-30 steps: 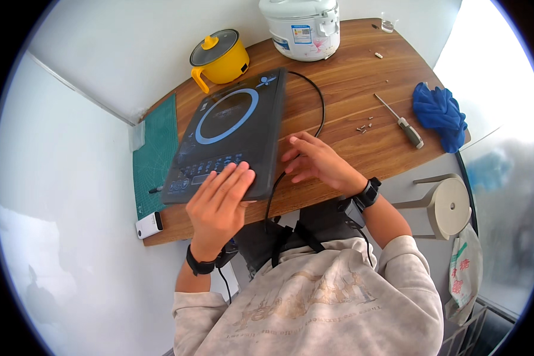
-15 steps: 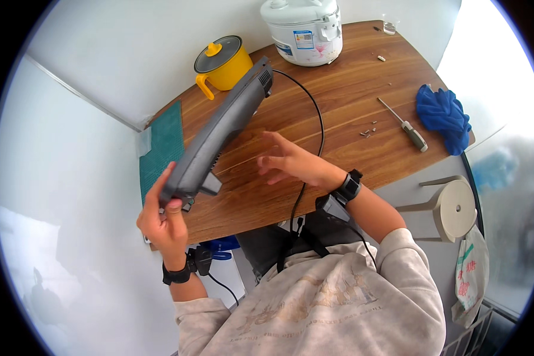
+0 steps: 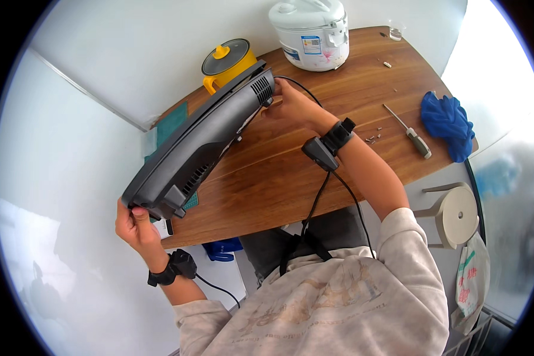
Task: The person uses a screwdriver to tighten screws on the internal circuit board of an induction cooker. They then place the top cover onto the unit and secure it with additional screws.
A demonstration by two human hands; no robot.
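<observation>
A flat dark grey induction cooktop [image 3: 202,142] is held tilted up on its edge above the left part of the table, its vented underside and stubby feet facing right. My left hand [image 3: 139,232] is closed on its near lower corner, thumb on the underside. At the far upper end, my right hand [image 3: 296,108] grips the corner beside the vent slots; some of its fingers are hidden. A black power cord [image 3: 299,84] runs from that end behind my right hand. Part of a green cutting mat [image 3: 171,123] shows behind the cooktop.
A yellow lidded pot [image 3: 234,59] and a white rice cooker [image 3: 314,38] stand at the back of the wooden table [image 3: 338,160]. To the right lie a screwdriver [image 3: 418,141], several small screws [image 3: 371,139] and a blue cloth [image 3: 448,124]. A small clear cup [image 3: 396,32] sits far right; a stool [image 3: 457,215] stands below.
My right hand has moved up and away from me, from open in mid-air onto the cooktop's far end. The cooktop has swung so more of its underside shows; its near corner shifted left.
</observation>
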